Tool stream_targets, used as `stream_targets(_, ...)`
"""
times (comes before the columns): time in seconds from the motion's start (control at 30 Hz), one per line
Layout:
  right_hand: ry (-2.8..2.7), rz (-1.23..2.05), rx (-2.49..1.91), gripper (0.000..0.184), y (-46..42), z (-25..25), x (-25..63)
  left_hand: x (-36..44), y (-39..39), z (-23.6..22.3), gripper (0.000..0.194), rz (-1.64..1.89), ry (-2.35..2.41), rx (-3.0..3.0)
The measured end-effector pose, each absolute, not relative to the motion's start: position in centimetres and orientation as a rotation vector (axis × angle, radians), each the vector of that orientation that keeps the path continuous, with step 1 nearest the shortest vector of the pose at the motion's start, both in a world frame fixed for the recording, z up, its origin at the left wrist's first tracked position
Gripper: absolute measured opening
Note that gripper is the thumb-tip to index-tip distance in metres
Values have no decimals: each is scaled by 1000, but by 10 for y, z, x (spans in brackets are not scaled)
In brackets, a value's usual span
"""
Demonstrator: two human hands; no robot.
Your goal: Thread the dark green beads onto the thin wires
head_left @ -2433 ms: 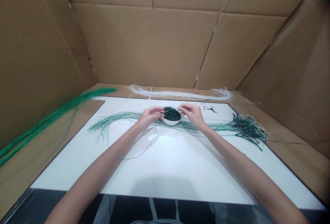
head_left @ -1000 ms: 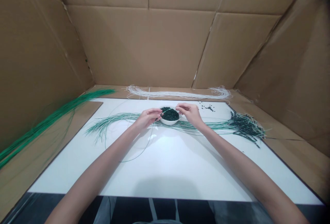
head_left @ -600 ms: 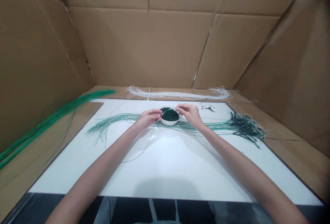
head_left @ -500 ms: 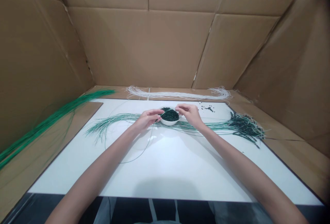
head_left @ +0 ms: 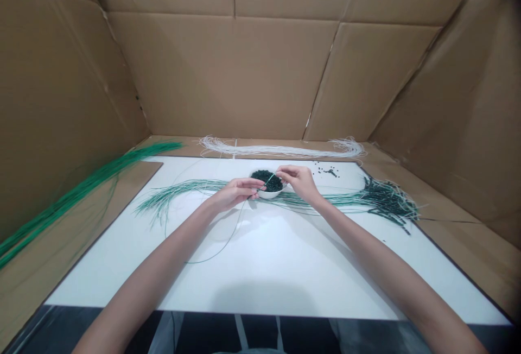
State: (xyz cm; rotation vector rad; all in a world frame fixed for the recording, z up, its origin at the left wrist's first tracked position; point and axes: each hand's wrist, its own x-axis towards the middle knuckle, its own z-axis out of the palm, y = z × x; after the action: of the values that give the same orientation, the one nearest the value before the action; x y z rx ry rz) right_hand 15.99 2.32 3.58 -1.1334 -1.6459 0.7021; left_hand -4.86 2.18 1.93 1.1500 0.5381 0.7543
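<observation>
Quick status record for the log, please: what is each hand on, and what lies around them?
Left hand: holds a thin wire running up to the bowl
Right hand: fingers at the wire's tip, over the bowl
Bowl: white bowl, filled with dark green beads
Nearby: beaded strands to the right, loose beads behind them, white cord bundle beyond the white board

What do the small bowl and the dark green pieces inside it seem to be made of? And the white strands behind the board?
The bowl looks like glazed white ceramic, smooth with a soft shine, though plastic is possible. The dark green pieces look like small glossy plastic beads; they are too small to be sure. The white strands look like thin, flexible matte cord or coated wire, lying in loose curves.
</observation>
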Motion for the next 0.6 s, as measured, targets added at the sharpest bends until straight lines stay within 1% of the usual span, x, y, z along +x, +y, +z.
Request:
stream_targets(0.13, -1653, 706, -1128, 23, 23, 35, 160, -49, 22, 19, 21, 757, 540, 1114)
stream_targets(0.33, -1667, 690, -1133, 23, 25, 32, 161, -47, 21, 22, 15, 798, 562, 1067)
stream_targets(0.6, -1661, 698, -1144, 23, 25, 33, 161, -48, 23, 24, 29, 766, 576, 927)
